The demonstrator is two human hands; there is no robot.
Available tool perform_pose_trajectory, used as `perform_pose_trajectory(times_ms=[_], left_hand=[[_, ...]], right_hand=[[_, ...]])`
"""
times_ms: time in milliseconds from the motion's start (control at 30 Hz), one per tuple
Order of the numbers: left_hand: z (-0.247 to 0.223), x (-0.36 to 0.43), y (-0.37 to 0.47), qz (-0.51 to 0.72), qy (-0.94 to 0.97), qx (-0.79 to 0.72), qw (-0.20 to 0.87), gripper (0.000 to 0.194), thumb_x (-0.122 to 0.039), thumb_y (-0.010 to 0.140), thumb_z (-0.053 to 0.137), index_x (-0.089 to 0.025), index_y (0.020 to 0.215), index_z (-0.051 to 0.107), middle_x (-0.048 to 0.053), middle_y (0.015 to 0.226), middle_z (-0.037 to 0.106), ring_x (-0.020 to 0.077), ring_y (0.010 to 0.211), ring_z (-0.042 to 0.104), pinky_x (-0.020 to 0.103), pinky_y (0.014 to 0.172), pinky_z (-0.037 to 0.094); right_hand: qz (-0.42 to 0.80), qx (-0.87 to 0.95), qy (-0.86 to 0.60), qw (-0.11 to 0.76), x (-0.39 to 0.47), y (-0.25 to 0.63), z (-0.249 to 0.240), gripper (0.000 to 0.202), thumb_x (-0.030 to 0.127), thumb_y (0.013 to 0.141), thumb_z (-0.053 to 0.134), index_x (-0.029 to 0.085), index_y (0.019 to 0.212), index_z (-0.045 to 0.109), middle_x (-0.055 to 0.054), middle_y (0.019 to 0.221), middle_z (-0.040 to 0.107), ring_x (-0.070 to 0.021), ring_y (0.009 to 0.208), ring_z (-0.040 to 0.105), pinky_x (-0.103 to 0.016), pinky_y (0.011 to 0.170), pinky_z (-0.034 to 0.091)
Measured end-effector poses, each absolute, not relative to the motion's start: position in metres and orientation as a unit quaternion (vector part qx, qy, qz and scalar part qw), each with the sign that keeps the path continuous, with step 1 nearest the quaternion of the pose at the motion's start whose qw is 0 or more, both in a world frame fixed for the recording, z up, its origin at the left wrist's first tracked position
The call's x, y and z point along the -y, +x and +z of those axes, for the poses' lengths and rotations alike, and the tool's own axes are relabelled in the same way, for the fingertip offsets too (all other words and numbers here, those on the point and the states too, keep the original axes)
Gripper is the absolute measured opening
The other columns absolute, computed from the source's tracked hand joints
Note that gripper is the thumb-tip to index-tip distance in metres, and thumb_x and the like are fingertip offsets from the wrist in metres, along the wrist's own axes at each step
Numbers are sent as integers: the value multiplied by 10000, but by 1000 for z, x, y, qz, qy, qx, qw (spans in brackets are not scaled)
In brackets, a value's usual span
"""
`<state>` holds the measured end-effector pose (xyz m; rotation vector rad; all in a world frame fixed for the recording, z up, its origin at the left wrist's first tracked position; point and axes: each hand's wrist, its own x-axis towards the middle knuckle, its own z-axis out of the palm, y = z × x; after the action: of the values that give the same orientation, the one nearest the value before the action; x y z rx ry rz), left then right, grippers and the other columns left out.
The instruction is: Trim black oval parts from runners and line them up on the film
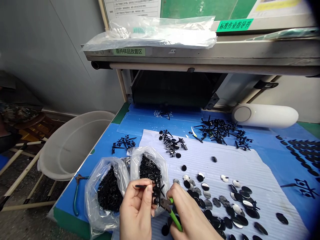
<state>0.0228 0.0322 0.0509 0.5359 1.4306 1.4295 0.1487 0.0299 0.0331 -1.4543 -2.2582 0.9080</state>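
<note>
My left hand (138, 208) pinches a black plastic sprue (157, 191) with small parts on it, one thin end poking out to the left. My right hand (187, 211) is closed round green-handled side cutters (175, 218), whose jaws meet the sprue's lower right side. I cannot tell whether the jaws are closed on it. Just behind the sprue stands an open clear bag (161, 160) full of small black parts. A second such bag (91, 193) is left of it, beside my left hand. Black discs (216, 202) lie scattered to the right of my right hand.
Teal-handled pliers (76, 196) lie at the table's left edge, beside a large whitish tub (72, 143). Black sprues are heaped (217, 130) at the back, near a white cylinder (267, 115). A shelf (175, 59) crosses above. A person (17, 100) is at far left.
</note>
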Motion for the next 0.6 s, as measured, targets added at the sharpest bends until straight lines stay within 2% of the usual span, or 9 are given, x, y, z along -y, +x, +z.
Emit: perform_pose_trajectory(times_ms=[600], left_hand=[[46, -30, 22, 599, 191, -588, 509, 295, -373, 602, 684, -162, 764, 554, 4, 687, 600, 38, 432, 458, 117, 361, 369]], right_hand=[[294, 801, -493, 169, -25, 141, 21, 377, 48, 479, 389, 189, 828, 368, -31, 790, 412, -190, 739, 424, -293, 636, 375]])
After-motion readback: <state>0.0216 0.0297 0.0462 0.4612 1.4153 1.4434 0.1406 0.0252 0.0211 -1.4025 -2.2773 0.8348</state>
